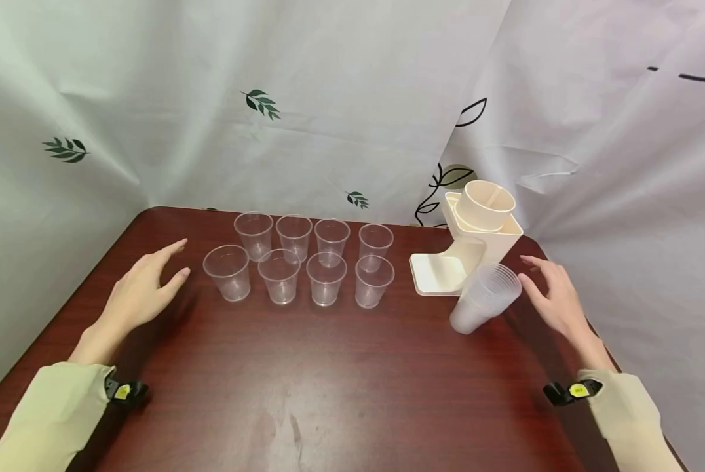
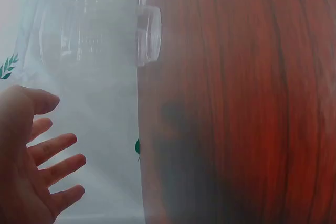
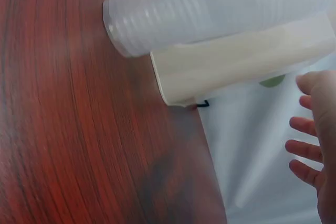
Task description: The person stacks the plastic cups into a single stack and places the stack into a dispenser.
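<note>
With left hand (image 1: 143,288) and right hand (image 1: 555,298) relaxed and empty, the translucent, tapered plastic cup stack (image 1: 483,298) probably wants light gripping.

Table (image 1: 329,367): you face a dark reddish-brown top with rounded far corners; your wrist views show wood grain in dark lines.
Sheeting (image 1: 352,157): creased, whitish, it hangs behind the table and along both its sides; you see a slanting edge in it beyond the table's right part.
Green sprigs (image 1: 261,103): printed on the sheeting behind the table and towards its left.
Black leaf outlines (image 1: 473,113): beyond the table's right part, above an olive blot (image 1: 461,176).
Light: you get a soft sheen on the table's near middle.
</note>
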`<action>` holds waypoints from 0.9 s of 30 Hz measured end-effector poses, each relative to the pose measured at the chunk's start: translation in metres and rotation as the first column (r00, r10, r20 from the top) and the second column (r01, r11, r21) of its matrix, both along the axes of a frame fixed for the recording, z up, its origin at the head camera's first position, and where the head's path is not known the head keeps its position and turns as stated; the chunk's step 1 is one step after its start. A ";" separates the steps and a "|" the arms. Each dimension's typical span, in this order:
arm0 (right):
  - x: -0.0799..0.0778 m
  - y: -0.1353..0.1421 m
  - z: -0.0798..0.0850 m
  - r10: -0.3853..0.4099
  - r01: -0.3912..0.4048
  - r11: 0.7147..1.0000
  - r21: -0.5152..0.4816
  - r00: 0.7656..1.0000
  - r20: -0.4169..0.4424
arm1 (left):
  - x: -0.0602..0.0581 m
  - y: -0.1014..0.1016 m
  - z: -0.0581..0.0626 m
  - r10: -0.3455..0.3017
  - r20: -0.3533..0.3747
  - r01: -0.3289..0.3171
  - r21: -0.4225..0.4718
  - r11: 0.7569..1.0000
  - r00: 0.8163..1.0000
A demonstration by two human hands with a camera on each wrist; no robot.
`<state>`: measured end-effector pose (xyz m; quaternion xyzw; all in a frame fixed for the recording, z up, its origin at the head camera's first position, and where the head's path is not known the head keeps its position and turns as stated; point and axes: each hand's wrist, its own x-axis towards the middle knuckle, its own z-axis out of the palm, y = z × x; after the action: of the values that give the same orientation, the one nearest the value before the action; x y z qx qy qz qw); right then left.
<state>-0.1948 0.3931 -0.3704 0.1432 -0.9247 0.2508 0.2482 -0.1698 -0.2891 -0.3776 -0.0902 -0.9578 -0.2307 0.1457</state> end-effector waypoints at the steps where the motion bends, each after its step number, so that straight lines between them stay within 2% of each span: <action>1: 0.001 -0.001 0.000 0.000 0.000 0.999 -0.033 1.000 -0.001 | 0.000 0.001 0.000 -0.002 0.001 0.002 0.026 1.000 1.000; 5: 0.005 -0.004 0.001 0.060 -0.056 0.980 -0.192 0.998 0.015 | 0.000 0.004 -0.003 -0.028 -0.004 0.028 0.143 0.989 1.000; 7: 0.008 -0.006 0.002 0.115 -0.104 0.956 -0.273 0.993 0.025 | 0.000 0.004 -0.004 -0.046 -0.016 0.048 0.200 0.979 0.999; 9: 0.009 -0.007 0.004 0.192 -0.174 0.921 -0.349 0.981 0.017 | 0.000 0.005 -0.005 -0.069 -0.027 0.073 0.250 0.965 0.997; 11: 0.010 -0.009 0.004 0.278 -0.255 0.862 -0.438 0.960 -0.012 | 0.000 0.006 -0.005 -0.094 -0.031 0.099 0.297 0.950 0.995; 14: 0.010 -0.010 0.005 0.399 -0.376 0.762 -0.526 0.914 -0.074 | -0.001 0.008 -0.005 -0.137 -0.012 0.132 0.361 0.923 0.990; 16: 0.010 -0.011 0.005 0.451 -0.422 0.716 -0.557 0.888 -0.092 | -0.001 0.009 -0.006 -0.164 0.000 0.150 0.400 0.904 0.986; 19: 0.012 -0.011 0.004 0.489 -0.434 0.697 -0.571 0.870 -0.065 | -0.002 0.011 -0.006 -0.208 0.014 0.178 0.461 0.869 0.978; 22: 0.015 -0.011 0.003 0.500 -0.424 0.708 -0.564 0.866 -0.024 | -0.003 0.013 -0.006 -0.241 0.036 0.191 0.503 0.843 0.970; 27: 0.018 -0.012 -0.002 0.538 -0.449 0.698 -0.558 0.843 -0.004 | -0.003 0.018 -0.003 -0.245 0.105 0.158 0.516 0.842 0.964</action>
<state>-0.1764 0.3809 -0.3720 0.2904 -0.7598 0.5678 0.1267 -0.1731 -0.2709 -0.3807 -0.1298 -0.8583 -0.4930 0.0587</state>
